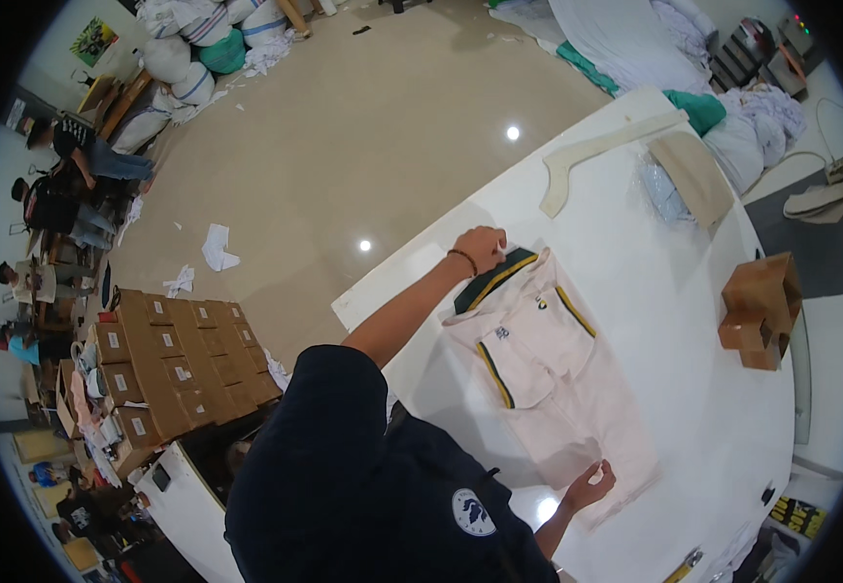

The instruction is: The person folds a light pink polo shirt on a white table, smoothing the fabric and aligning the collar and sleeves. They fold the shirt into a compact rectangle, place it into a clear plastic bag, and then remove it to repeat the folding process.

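Observation:
A pale pink polo shirt [538,364] lies folded on a white table [698,408], its short sleeves laid inward. Dark green and yellow bands trim the sleeve ends, and small emblems mark the cloth. My left hand [481,248], with a bead bracelet at the wrist, grips the dark green collar [498,280] at its far edge. Over the lower end of the shirt is my right hand [589,487], thumb and forefinger brought together in a ring. Whether cloth is pinched between those fingertips is unclear.
Card pattern pieces [563,178] and a plastic-wrapped packet [665,189] lie toward the table's far end. A cardboard box [760,310] stands at the right edge, a yellow cutter [684,565] near the bottom. Stacked cartons [188,357], filled sacks [196,44] and several people [94,153] are beyond.

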A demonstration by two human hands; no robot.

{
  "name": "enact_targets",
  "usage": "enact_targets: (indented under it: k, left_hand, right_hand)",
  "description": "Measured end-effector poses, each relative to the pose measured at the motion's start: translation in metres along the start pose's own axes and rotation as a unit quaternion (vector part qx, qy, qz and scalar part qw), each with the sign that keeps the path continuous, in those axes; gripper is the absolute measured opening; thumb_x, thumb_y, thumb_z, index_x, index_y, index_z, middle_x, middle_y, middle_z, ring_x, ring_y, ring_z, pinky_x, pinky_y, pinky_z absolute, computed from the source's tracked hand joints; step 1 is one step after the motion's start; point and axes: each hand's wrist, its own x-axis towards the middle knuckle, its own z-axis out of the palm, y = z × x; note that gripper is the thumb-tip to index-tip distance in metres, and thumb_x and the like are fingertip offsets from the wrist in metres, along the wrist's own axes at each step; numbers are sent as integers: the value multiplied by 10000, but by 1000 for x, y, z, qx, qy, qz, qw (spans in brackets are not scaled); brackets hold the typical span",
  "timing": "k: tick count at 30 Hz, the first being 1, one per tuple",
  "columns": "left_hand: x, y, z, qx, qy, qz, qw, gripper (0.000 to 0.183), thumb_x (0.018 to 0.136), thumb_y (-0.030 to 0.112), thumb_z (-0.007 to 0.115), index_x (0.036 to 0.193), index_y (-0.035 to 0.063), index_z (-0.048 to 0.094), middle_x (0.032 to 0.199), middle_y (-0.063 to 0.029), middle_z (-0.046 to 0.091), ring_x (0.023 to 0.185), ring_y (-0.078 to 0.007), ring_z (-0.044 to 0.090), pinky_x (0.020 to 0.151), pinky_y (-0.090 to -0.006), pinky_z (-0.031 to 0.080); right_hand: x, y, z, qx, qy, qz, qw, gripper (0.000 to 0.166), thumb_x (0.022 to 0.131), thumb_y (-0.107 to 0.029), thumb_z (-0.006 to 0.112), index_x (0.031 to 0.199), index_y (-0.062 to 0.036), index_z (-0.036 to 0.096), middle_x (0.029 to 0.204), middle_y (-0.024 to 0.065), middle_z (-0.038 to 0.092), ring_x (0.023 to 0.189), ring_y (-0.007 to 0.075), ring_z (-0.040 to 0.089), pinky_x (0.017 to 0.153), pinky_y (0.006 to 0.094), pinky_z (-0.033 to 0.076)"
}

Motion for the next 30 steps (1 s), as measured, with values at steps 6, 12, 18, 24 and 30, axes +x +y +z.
enact_targets:
  k: [6, 12, 18, 24, 30]
  left_hand:
    - [-46, -4, -12, -27, 16, 97, 995, 219, 818, 310, 689, 844, 96, 652, 739, -88, 664, 736, -286, 655, 684, -392, 521]
    - [-141, 7, 13, -5, -23, 107, 994, 288, 770, 317, 753, 918, 88, 657, 876, -84, 676, 881, -286, 659, 745, -407, 525]
    - [-134, 19, 30, 119, 12, 105, 987, 297, 758, 196, 740, 1024, 107, 643, 1071, -89, 638, 985, -300, 601, 840, -445, 475]
    - [-114, 34, 49, 73, 26, 187, 979, 281, 784, 144, 714, 1056, 115, 653, 1070, -81, 616, 1061, -295, 556, 895, -429, 442]
    - [-107, 86, 88, 68, 28, 330, 941, 250, 811, 189, 697, 1041, 95, 667, 1057, -92, 635, 1029, -310, 575, 906, -425, 443]
  right_hand:
    - [-36, 39, -19, -41, 15, 33, 999, 222, 903, -174, 656, 1034, 6, 659, 1020, 153, 649, 997, 317, 593, 887, 429, 474]
    - [-45, 93, -32, -92, 51, 61, 993, 265, 863, -202, 690, 1064, -30, 677, 1038, 156, 682, 1009, 338, 603, 963, 479, 439]
    - [-49, 80, -42, -111, 28, 129, 985, 294, 816, -155, 707, 1107, -129, 672, 1137, 153, 582, 1104, 375, 526, 947, 483, 436]
    - [-37, 84, -39, -120, 42, 142, 982, 359, 830, -151, 695, 1185, -194, 659, 1234, 114, 529, 1166, 350, 489, 957, 501, 422]
    - [-27, 91, -39, -144, 19, 130, 981, 334, 852, -138, 682, 1169, -238, 649, 1302, 88, 486, 1240, 329, 434, 980, 522, 386]
